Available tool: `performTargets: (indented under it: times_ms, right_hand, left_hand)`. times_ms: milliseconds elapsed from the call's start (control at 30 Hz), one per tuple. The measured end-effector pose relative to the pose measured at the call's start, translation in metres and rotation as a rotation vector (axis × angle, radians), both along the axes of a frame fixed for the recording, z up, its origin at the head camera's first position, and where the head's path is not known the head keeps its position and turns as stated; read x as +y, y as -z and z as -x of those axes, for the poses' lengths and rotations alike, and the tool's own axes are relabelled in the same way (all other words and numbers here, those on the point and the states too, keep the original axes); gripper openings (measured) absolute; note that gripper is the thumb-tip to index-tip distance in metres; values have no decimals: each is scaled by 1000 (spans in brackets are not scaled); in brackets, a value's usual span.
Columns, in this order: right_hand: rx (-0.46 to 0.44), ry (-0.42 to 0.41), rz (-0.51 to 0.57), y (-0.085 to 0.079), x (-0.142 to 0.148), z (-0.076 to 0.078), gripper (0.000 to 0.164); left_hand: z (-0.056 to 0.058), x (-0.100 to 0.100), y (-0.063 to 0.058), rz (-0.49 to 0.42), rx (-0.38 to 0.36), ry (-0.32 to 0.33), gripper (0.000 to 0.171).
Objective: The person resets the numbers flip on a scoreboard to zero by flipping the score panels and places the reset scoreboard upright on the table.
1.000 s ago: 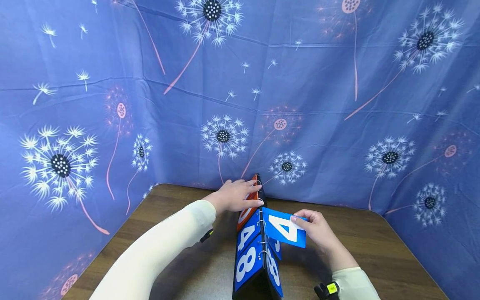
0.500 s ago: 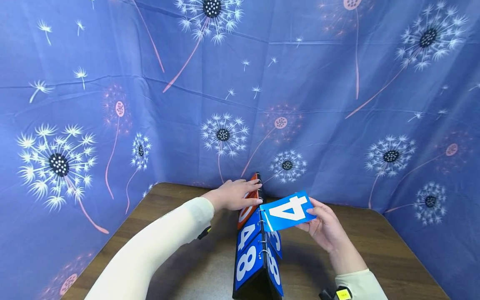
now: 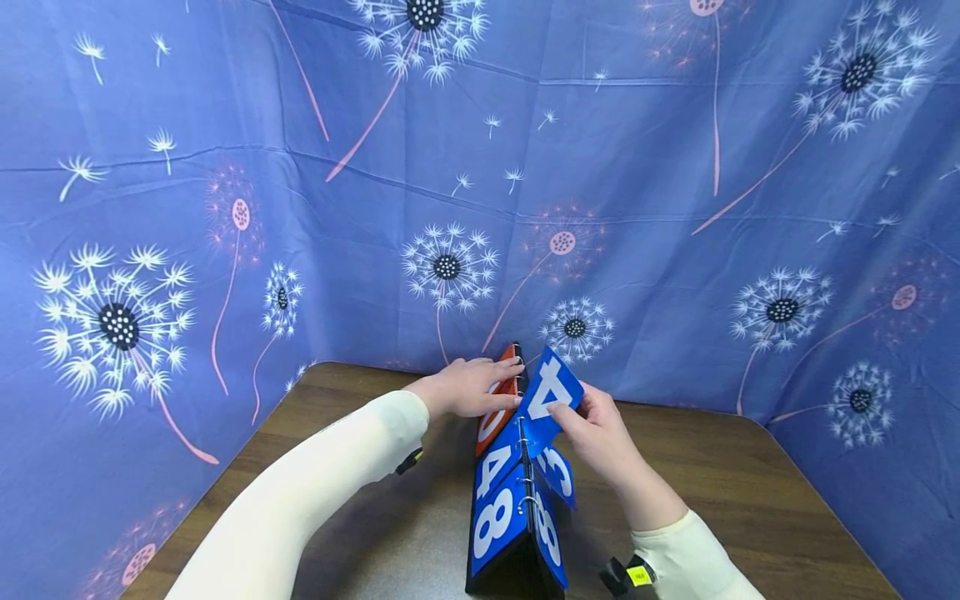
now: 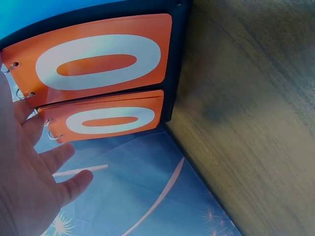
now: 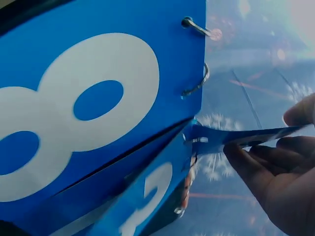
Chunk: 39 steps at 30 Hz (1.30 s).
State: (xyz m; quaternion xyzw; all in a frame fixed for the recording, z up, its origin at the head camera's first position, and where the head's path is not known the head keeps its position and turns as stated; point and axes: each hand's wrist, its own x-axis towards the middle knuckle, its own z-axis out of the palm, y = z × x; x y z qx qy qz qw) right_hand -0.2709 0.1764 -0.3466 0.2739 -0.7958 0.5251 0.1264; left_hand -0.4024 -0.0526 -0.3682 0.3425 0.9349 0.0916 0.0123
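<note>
A flip scoreboard with a black tent-shaped stand runs away from me along the table. My right hand pinches a blue number card marked 4, raised above the ring spine and bent near its rings. Below it a blue 3 card hangs tilted out from the right face. On the left face lie a blue 4 card and a blue 8 card. My left hand rests on the far top edge with fingers extended, by the orange 0 cards.
The wooden table spreads to both sides of the scoreboard. A blue dandelion-print curtain hangs behind and at the sides. Metal rings join the cards to the spine.
My right hand has lifted the 4 card from the right side up and leftward over the spine. The 3 card beneath now swings outward. My left hand stays in place.
</note>
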Motion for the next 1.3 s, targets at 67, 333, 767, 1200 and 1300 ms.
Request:
performTargets:
  times_ms: [67, 333, 767, 1200, 1300]
  right_hand:
    - [26, -11, -59, -6, -9, 0, 29]
    - [53, -118, -253, -10, -37, 3, 57]
    - [333, -336, -599, 4, -38, 13, 25]
    - [252, -274, -1137, -14, -77, 2, 13]
    - [177, -296, -1138, -13, -80, 0, 17]
  left_hand:
    - [-1, 0, 0, -11, 6, 8, 74]
    - [0, -1, 2, -22, -7, 29, 73]
    - [2, -3, 4, -19, -14, 36, 77]
    - [1, -3, 0, -40, -2, 60, 79]
    - [1, -3, -1, -32, -12, 53, 78]
